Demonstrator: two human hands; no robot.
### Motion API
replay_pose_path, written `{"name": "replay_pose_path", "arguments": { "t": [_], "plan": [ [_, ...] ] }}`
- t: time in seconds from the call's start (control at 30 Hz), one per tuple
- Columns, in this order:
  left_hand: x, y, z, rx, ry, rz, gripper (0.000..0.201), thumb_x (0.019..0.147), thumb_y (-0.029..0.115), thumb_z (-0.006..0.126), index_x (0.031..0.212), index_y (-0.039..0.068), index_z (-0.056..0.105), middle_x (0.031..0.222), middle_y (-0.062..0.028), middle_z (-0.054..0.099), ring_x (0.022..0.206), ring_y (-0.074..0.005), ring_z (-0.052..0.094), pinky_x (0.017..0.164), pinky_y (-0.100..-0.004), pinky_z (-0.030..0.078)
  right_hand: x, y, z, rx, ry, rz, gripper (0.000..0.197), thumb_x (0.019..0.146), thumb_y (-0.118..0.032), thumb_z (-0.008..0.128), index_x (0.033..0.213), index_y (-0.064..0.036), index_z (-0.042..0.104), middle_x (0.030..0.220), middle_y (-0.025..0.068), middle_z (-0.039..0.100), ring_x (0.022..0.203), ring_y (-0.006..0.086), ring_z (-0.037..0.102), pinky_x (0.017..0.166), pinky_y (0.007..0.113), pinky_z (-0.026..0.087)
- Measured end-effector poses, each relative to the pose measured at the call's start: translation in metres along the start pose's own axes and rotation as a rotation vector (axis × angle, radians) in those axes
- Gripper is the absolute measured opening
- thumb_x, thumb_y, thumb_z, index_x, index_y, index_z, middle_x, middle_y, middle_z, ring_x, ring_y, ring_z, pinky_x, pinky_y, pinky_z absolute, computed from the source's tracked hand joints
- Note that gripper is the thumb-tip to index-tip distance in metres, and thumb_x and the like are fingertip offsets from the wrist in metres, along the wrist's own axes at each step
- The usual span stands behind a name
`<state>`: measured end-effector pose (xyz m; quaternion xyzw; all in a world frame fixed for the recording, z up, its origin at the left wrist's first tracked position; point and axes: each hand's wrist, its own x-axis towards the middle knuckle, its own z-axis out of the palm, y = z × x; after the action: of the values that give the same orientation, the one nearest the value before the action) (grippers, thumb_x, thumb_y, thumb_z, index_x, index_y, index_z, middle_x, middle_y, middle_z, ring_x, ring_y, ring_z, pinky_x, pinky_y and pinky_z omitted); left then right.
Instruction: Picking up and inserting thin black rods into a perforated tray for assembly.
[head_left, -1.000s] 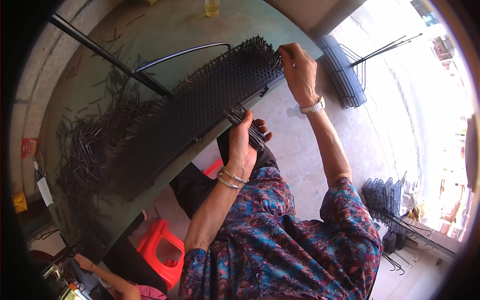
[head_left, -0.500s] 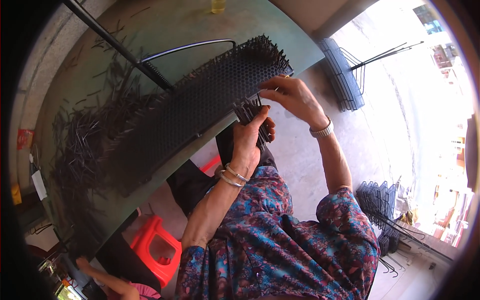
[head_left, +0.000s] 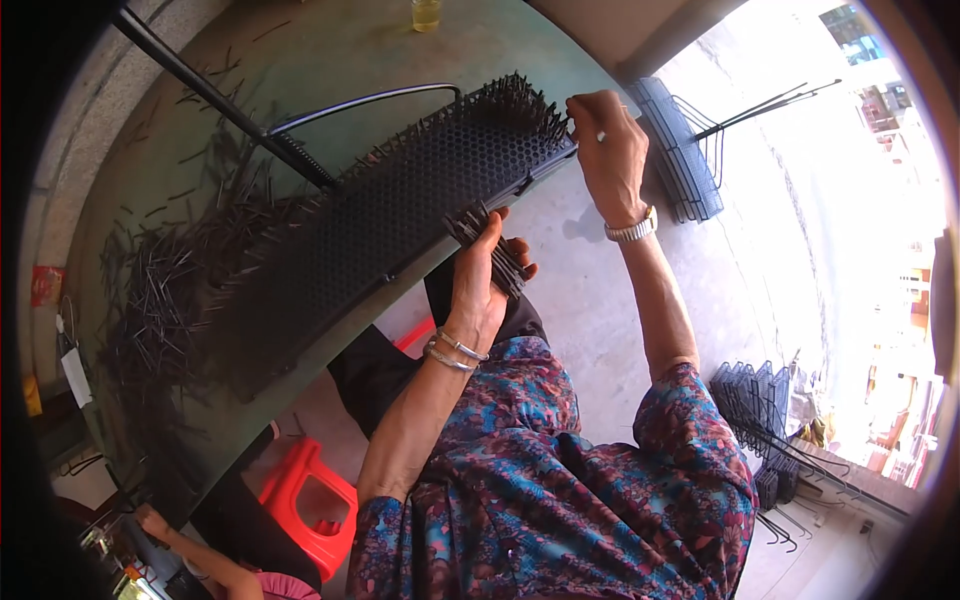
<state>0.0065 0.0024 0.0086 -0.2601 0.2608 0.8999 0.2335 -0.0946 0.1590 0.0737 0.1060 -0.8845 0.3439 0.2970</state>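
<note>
My left hand (head_left: 475, 280) is closed around a bundle of short, thin dark rods (head_left: 508, 268), held at the near edge of a long black board full of small holes (head_left: 400, 225). Similar rods stand packed upright at the board's far right end (head_left: 515, 105), and more line its far edge. Beside that end, my right hand (head_left: 612, 155) is raised with its fingers curled together. What it pinches, if anything, is hidden. A heap of loose dark rods (head_left: 175, 275) lies to the left of the board on the green table (head_left: 350, 50).
A dark pole (head_left: 210, 90) and a curved metal bar (head_left: 370, 100) cross above the table. At the far edge stands a cup of yellow liquid (head_left: 426, 14). A red plastic stool (head_left: 315, 505), dark racks (head_left: 680, 150) and wire racks (head_left: 750, 400) are on the floor. Another person's arm (head_left: 205, 555) shows lower left.
My right hand has moved up and right, from above the bundle to the board's far right end, and its fingers have curled in. My left hand, still gripping the rods, has shifted slightly left.
</note>
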Motion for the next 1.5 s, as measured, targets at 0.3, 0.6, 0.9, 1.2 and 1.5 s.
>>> {"name": "replay_pose_path", "arguments": {
  "t": [0.3,0.6,0.9,1.2,1.5],
  "plan": [
    [0.003,-0.003,-0.001,-0.006,-0.088,0.071,0.016,0.094,0.032,0.060,0.097,0.016,0.057,0.067,-0.0037,0.058,0.057,-0.0141,0.053,0.054,-0.0314,0.045,0.009,0.010,0.016,-0.122,-0.024,-0.044,0.011,0.087,-0.013,0.062,0.087,-0.0049,0.054,0.083,0.0109,0.062,0.078,0.0317,0.061,0.065,0.041,0.048],
    [-0.011,-0.003,0.009,0.030,0.024,0.054,0.027,0.093,0.035,0.062,0.108,0.012,0.058,0.073,-0.0026,0.062,0.063,-0.0127,0.059,0.054,-0.0303,0.049,0.005,0.025,0.029,-0.239,-0.111,-0.047,0.016,0.087,-0.024,0.064,0.092,-0.0094,0.067,0.088,0.0101,0.062,0.075,0.0296,0.062,0.065,0.040,0.048],
    [-0.019,-0.003,0.010,0.068,-0.057,0.105,0.025,0.093,0.031,0.062,0.105,0.009,0.059,0.071,-0.0037,0.060,0.060,-0.0123,0.056,0.047,-0.0262,0.042,0.014,0.030,0.037,-0.304,-0.236,-0.064,0.022,0.088,-0.031,0.063,0.093,-0.0120,0.073,0.095,0.0107,0.062,0.085,0.0277,0.062,0.070,0.039,0.048],
    [-0.023,0.001,0.009,0.177,-0.018,0.195,0.021,0.089,0.023,0.067,0.104,0.008,0.063,0.080,-0.0084,0.067,0.058,-0.0111,0.057,0.043,-0.0225,0.040,-0.015,-0.020,-0.006,0.283,-0.897,0.268,0.032,0.087,-0.034,0.067,0.095,-0.0027,0.070,0.071,0.0081,0.065,0.064,0.0128,0.059,0.058,0.030,0.046],
    [-0.018,0.000,0.011,0.162,0.039,0.228,0.021,0.090,0.027,0.065,0.098,0.007,0.066,0.081,-0.0069,0.070,0.066,-0.0126,0.065,0.047,-0.0240,0.045,-0.022,-0.029,-0.011,0.501,-0.881,0.364,0.021,0.091,-0.017,0.060,0.091,0.0040,0.064,0.077,0.0078,0.067,0.069,0.0126,0.063,0.061,0.027,0.052]
  ]
}}
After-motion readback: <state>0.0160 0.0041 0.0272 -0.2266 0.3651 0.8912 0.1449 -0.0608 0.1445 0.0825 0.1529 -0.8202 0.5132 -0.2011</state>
